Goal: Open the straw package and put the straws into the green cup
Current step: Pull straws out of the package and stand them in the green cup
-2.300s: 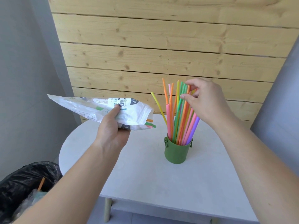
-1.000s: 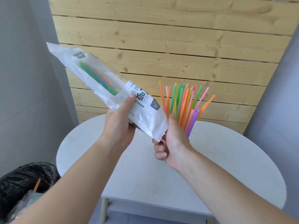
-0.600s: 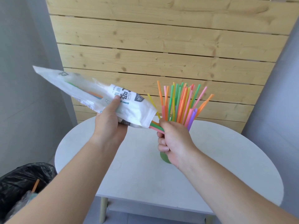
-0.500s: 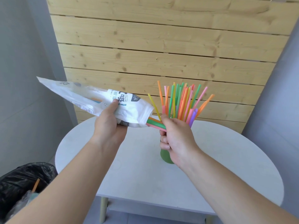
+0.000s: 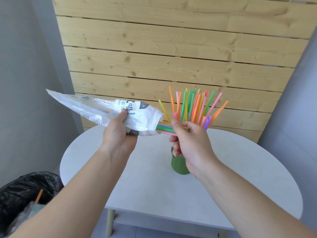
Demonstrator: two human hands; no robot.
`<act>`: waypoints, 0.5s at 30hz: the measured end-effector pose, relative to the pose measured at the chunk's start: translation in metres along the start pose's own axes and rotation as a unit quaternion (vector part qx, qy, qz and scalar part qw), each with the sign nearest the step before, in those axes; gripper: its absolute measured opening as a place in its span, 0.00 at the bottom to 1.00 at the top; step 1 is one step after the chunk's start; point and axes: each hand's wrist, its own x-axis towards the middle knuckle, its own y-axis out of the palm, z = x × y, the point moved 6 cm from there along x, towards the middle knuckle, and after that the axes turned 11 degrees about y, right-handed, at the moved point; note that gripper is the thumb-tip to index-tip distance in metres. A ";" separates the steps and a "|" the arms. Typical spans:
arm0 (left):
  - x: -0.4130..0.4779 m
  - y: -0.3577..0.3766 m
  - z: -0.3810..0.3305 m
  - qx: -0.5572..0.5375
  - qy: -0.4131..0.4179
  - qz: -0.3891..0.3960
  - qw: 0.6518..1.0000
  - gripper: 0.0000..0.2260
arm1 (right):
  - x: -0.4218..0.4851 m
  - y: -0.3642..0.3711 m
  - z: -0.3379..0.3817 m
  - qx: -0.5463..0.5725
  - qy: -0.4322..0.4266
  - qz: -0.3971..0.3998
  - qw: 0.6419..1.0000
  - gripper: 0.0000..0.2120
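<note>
My left hand (image 5: 120, 134) grips the white straw package (image 5: 109, 110) above the table, its open mouth pointing right. A few straws (image 5: 164, 128), green, orange and pink, stick out of that mouth, and my right hand (image 5: 190, 143) pinches their ends just past the opening. Behind and below my right hand stands the green cup (image 5: 178, 165), mostly hidden by the hand. Several coloured straws (image 5: 193, 107) fan upward out of the cup.
The cup stands on a round white table (image 5: 147, 184) before a wooden slat wall (image 5: 171, 57). A bin lined with a black bag (image 5: 24, 191) sits on the floor at the lower left, with an orange straw and plastic inside.
The package tipped from steeply raised to nearly level. My right hand took hold of the straws at its mouth and has drawn them out to the right.
</note>
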 end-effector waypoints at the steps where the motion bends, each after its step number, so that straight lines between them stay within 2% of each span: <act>1: -0.001 0.000 0.001 0.000 -0.002 -0.001 1.000 0.13 | 0.000 0.000 -0.001 0.000 -0.010 -0.007 1.000 0.10; 6: 0.001 -0.003 0.002 -0.010 -0.018 -0.020 1.000 0.12 | 0.000 -0.004 0.003 -0.004 -0.064 -0.032 0.997 0.09; 10: 0.005 -0.004 -0.001 -0.028 -0.018 -0.027 0.999 0.07 | 0.004 -0.014 0.013 0.026 -0.075 -0.034 0.996 0.11; 15: 0.004 -0.003 0.000 -0.036 -0.020 -0.027 0.999 0.08 | 0.006 -0.023 0.022 0.032 -0.084 -0.035 0.995 0.10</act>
